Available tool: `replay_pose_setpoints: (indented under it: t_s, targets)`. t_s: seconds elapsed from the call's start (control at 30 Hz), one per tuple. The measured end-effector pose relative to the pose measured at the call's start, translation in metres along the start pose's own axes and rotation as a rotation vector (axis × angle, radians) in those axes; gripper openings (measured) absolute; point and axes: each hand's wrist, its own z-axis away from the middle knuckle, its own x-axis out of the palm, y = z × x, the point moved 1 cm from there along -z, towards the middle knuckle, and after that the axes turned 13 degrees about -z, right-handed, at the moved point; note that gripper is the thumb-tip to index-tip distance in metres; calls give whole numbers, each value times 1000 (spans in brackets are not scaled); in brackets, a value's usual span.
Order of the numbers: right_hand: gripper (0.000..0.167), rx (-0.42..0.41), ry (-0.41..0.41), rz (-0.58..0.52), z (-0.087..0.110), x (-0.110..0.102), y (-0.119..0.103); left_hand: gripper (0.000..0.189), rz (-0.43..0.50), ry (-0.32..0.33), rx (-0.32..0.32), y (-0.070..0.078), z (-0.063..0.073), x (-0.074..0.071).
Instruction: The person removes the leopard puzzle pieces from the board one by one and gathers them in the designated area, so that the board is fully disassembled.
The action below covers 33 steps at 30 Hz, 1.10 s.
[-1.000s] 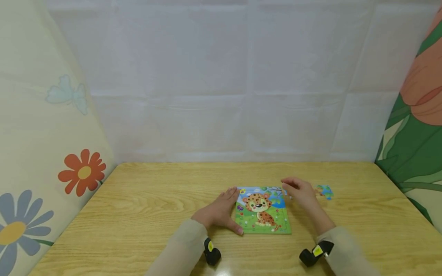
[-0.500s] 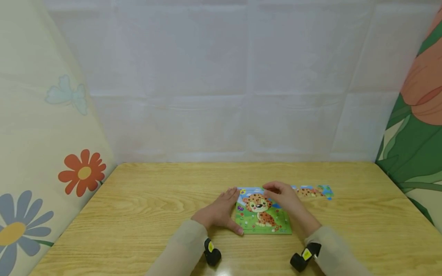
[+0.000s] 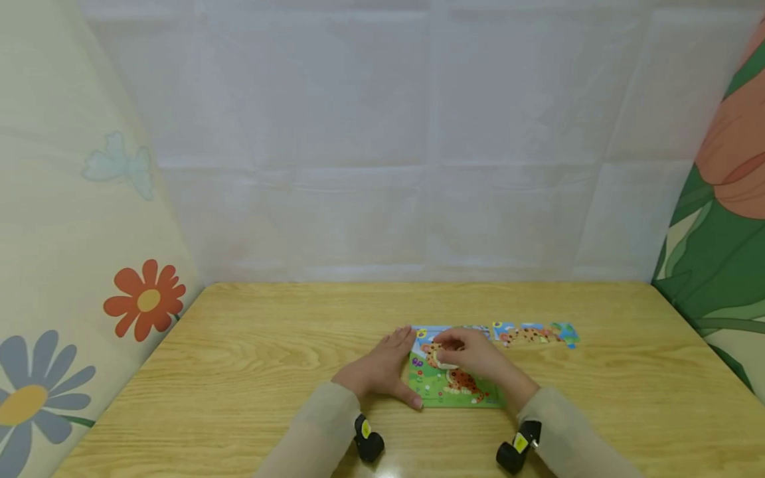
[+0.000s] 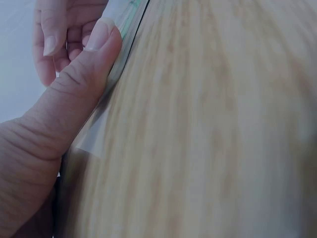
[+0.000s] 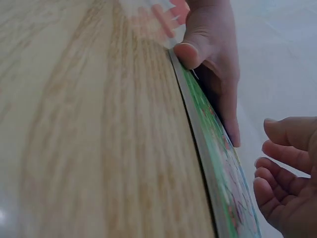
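Note:
A square jigsaw puzzle (image 3: 427, 388) with a spotted leopard cub on green grass lies flat on the wooden table (image 3: 269, 352). My left hand (image 3: 382, 365) rests along its left side, fingers at the upper left corner and thumb at the lower left one. In the right wrist view that thumb (image 5: 187, 54) touches the board's edge. My right hand (image 3: 478, 355) is over the puzzle, its fingertips close above the cub's face, part of which it hides. Its fingers (image 5: 277, 173) are loosely bent in the right wrist view, with nothing showing between them.
Several puzzle pieces (image 3: 532, 334) in blue, spotted orange and green lie in a row just right of the board's upper corner. A white cloth (image 3: 382, 166) hangs behind the table, with flower-patterned cloths (image 3: 54, 232) at the sides.
My right hand has moved left from the board's right edge to over the cub's face, uncovering the row of pieces. My left hand has stayed in place.

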Motion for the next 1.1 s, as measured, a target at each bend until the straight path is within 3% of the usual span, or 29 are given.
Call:
replay_pose_setpoints:
  t_s: [0.5,0.7,0.87,1.1]
  targets:
    - [37,49,53,113,-6,15,5,123,-16,-3,0,0,-1,2]
    - [28,53,66,158,-10,19,5,123,-24,-1,3,0,-1,2]
    - [21,100,81,190,-15,22,1,123,-12,4,5,0,-1,1]
    - [22,229,67,162,-20,22,-4,124,-22,16,11,-1,-1,1]
